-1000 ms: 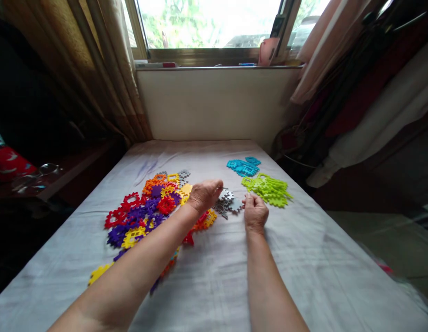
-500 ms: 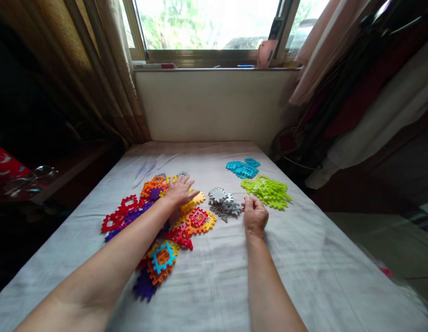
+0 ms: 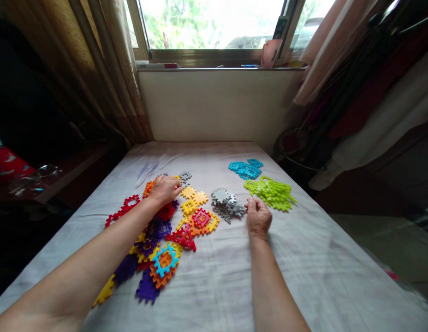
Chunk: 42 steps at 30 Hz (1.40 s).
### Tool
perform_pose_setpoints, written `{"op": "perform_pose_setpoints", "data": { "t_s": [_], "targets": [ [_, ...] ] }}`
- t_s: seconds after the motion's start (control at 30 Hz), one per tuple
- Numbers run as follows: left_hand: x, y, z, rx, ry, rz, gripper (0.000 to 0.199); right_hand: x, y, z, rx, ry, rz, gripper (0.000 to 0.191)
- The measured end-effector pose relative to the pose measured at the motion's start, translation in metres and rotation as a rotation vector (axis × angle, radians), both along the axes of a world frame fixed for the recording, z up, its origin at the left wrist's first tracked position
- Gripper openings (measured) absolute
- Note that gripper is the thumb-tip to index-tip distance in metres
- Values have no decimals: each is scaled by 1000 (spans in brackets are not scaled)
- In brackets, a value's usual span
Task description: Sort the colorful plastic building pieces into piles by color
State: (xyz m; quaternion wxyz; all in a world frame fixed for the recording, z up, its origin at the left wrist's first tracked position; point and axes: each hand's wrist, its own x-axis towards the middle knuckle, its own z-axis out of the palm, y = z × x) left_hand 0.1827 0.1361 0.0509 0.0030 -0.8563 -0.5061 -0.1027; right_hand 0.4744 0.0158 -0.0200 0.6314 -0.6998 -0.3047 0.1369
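Observation:
Over the far part of a mixed heap of plastic interlocking blocks [image 3: 162, 228], my left hand [image 3: 165, 189] has its fingers bent and drawn together. A bit of red shows by its fingertips; whatever they hold is mostly hidden. My right hand [image 3: 258, 217] rests on the sheet as a loose fist, thumb against forefinger, its contents hidden. Just left of it lies a pile of grey blocks [image 3: 223, 197]. Lime-green blocks [image 3: 271, 192] are heaped beyond my right hand, with blue blocks [image 3: 244, 169] behind them. The heap mixes red, orange, yellow and purple pieces.
A pale sheet [image 3: 214, 286] covers the flat surface, which meets a low wall [image 3: 214, 103] under a window. A pink cup [image 3: 270, 53] stands on the sill. Curtains [image 3: 110, 69] hang at left, clothes [image 3: 376, 120] at right. Glasses [image 3: 48, 170] lie on a side shelf.
My left hand has shifted left over the heap, its spread fingers now bent in. Yellow blocks it covered are in sight. My right hand keeps its place by the grey pile.

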Motion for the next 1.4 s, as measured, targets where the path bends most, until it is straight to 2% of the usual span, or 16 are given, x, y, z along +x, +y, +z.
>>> {"op": "perform_pose_setpoints", "data": {
  "t_s": [0.17,0.3,0.5,0.67,0.73,0.83,0.97,1.07,1.2,1.4],
  "targets": [
    [24,21,-2,-39,136,81,20,0,0,0,-4,8,-1,47],
    [31,27,-1,-65,197,149,16,-1,-1,2,-3,-12,-1,48],
    [33,21,0,-107,213,220,15,-3,-1,6,-13,-23,-18,50],
    [36,15,12,-88,142,234,15,-4,0,6,-15,3,-12,46],
    [44,15,16,-77,93,219,19,-4,0,6,-16,14,-12,46],
    [65,11,14,-88,26,123,21,-4,-1,6,-16,9,-12,46],
    [100,1,-1,-133,-26,22,19,-4,-1,6,-13,8,-10,46],
    [114,-4,-12,-158,-61,-6,23,-4,-1,6,-10,3,-1,46],
    [107,-4,-18,-177,-86,-51,31,-3,-1,6,-14,-5,-6,47],
    [63,-13,-14,-163,3,-94,24,-3,-1,6,-20,-11,-10,48]
  ]
}}
